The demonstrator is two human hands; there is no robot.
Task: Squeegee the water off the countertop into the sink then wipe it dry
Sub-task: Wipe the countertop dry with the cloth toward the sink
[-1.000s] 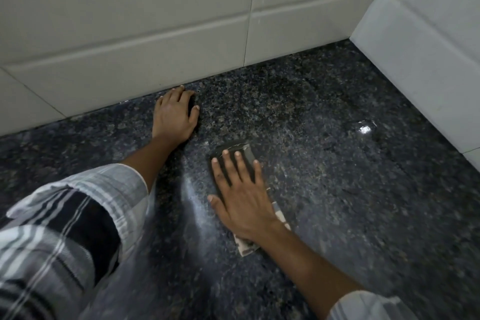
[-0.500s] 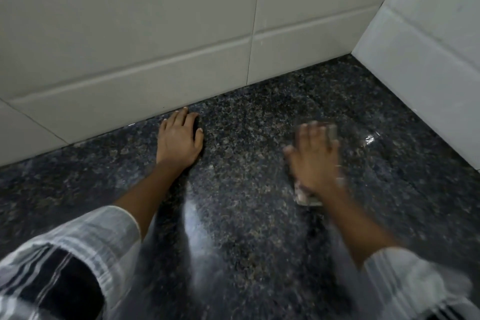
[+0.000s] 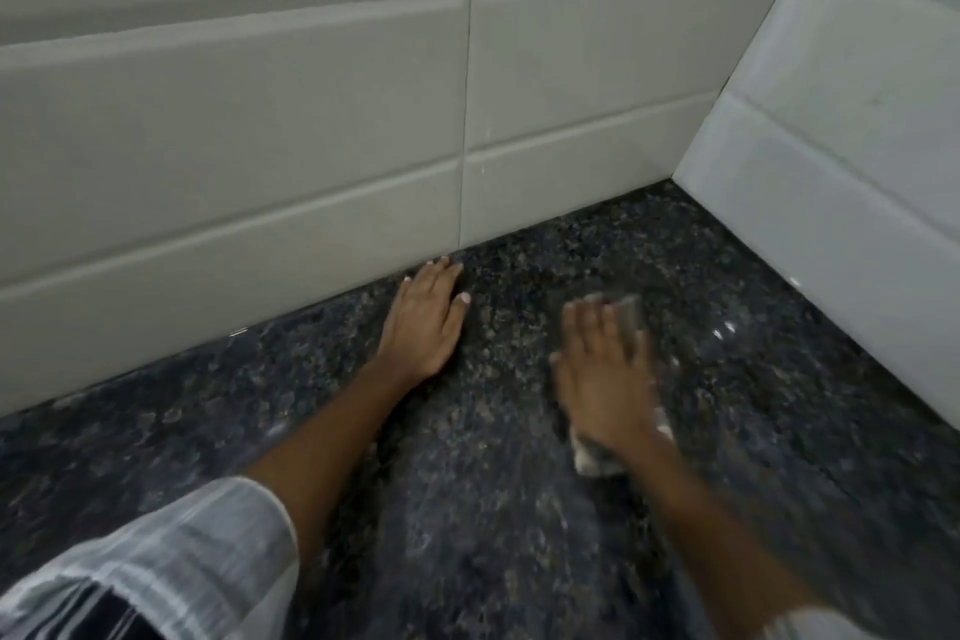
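Note:
A dark speckled granite countertop (image 3: pixel 467 509) fills the lower half of the head view. My right hand (image 3: pixel 605 374) lies flat, fingers spread, pressing a folded grey-and-white cloth (image 3: pixel 597 457) onto the counter; the cloth shows past the fingertips and under the wrist. The hand and cloth are motion-blurred. My left hand (image 3: pixel 423 322) rests flat on the counter, fingertips near the foot of the back wall, holding nothing. Small bright wet glints (image 3: pixel 724 327) sit to the right of the cloth. No squeegee and no sink are in view.
Beige tiled back wall (image 3: pixel 311 146) runs along the counter's far edge. A white tiled side wall (image 3: pixel 831 172) closes the right side, forming a corner at the upper right. My striped sleeve (image 3: pixel 156 566) covers the lower left.
My right hand slid the cloth from the counter's middle rightward and away toward the corner, then slightly back. The left hand stayed planted. The view tilted up, showing more wall.

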